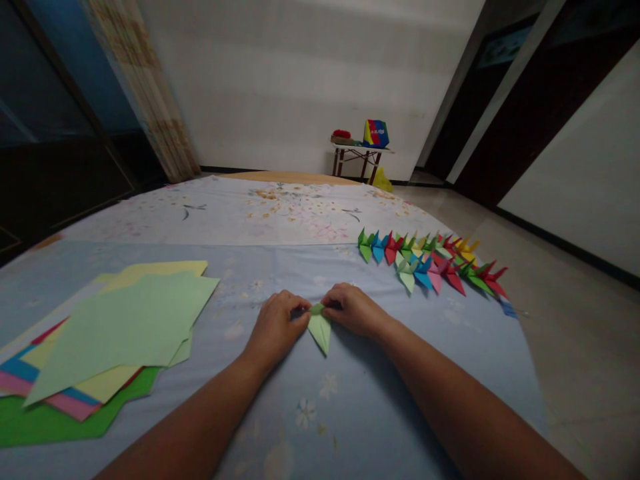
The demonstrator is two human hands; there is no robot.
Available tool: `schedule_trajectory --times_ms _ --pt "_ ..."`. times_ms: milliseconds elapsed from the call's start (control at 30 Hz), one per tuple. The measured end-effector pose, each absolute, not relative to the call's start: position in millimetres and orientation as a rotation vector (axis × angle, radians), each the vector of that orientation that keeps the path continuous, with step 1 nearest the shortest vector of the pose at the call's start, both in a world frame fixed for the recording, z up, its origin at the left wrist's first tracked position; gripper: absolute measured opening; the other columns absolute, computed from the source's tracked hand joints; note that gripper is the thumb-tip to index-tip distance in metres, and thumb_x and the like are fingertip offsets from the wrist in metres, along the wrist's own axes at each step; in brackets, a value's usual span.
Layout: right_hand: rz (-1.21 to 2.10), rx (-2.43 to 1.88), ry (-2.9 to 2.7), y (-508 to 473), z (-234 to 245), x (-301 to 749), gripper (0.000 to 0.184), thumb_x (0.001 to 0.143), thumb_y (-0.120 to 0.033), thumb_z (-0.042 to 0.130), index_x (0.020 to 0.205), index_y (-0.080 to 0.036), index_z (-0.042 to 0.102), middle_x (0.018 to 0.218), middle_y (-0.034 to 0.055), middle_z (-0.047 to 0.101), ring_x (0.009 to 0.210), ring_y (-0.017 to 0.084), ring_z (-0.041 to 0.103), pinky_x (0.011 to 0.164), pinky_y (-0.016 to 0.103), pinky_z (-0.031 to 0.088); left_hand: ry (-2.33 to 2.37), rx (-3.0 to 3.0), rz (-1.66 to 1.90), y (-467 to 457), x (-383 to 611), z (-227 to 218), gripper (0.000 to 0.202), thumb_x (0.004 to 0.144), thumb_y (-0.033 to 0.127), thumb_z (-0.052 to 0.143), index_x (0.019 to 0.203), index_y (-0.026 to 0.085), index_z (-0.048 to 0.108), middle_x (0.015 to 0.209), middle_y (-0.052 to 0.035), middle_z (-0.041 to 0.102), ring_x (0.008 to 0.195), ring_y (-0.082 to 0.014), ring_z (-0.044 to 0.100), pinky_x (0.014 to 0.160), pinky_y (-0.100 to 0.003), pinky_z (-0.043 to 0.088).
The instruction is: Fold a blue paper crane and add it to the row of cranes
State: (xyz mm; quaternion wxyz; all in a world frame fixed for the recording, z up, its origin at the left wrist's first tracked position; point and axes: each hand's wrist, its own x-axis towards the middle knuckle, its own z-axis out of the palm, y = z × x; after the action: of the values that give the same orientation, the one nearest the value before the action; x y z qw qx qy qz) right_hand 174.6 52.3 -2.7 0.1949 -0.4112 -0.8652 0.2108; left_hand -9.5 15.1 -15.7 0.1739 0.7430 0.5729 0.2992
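Left hand (275, 327) and right hand (354, 310) close together in the middle of the view, both clamped on one small folded green paper (319, 331). Fingertips (300, 308) of both hands tight on the top of the paper, one hand on each side. The paper right between the two hands, its top part squeezed and partly hidden by the fingers, its long pointy end sticking out below them, toward the person. Pointy end very low over the blue cloth (380, 373), maybe touching it, too hard to tell.

Off to the left of the left hand, well apart from it, a messy pile of paper sheets (120, 327): light green on top, then yellow, with pink, blue and dark green poking out below. Off to the right, past the right hand, two rows of folded paper cranes (430, 263) in green, blue, red, pink and yellow, all on the cloth, not touching the hands. Farther ahead, a white cloth with little flowers (250, 213) next to the blue one. Way back by the white wall (300, 80), a little table (357, 155) with a bright bag (376, 133) on top. Pale shiny floor (575, 347) along the right side.
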Motion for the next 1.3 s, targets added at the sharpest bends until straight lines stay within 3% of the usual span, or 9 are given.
schedule_trajectory --times_ms 533,967,1300 --pt "0.554 -0.985 -2.467 49.8 -9.8 184.1 0.012 0.08 -0.012 0.059 0.087 -0.015 0.069 0.083 0.007 0.062 0.083 0.016 0.053 0.077 0.027 0.041 1.609 2.213 0.726 12.0 -7.9 -11.2 0.012 0.078 0.019 0.058 0.082 0.022 0.069 0.084 -0.0026 0.06 0.086 -0.0197 0.054 0.079 -0.034 0.04" --pt "0.49 -0.961 -2.446 48.9 -17.7 187.8 0.013 0.081 -0.014 0.06 0.092 -0.016 0.066 0.087 0.0067 0.059 0.086 0.017 0.051 0.08 0.03 0.041 1.601 2.262 0.694 8.8 -6.8 -10.5 0.013 0.079 0.02 0.055 0.085 0.022 0.067 0.086 -0.002 0.059 0.089 -0.0202 0.053 0.081 -0.035 0.039" --pt "0.485 -0.973 -2.435 47.4 -16.8 185.9 0.007 0.079 -0.012 0.062 0.084 -0.015 0.065 0.085 0.0059 0.06 0.086 0.017 0.051 0.08 0.031 0.041 1.553 2.209 0.703 10.4 -9.8 -10.8 0.013 0.077 0.019 0.057 0.083 0.023 0.068 0.087 -0.0022 0.061 0.09 -0.0206 0.053 0.082 -0.036 0.038"
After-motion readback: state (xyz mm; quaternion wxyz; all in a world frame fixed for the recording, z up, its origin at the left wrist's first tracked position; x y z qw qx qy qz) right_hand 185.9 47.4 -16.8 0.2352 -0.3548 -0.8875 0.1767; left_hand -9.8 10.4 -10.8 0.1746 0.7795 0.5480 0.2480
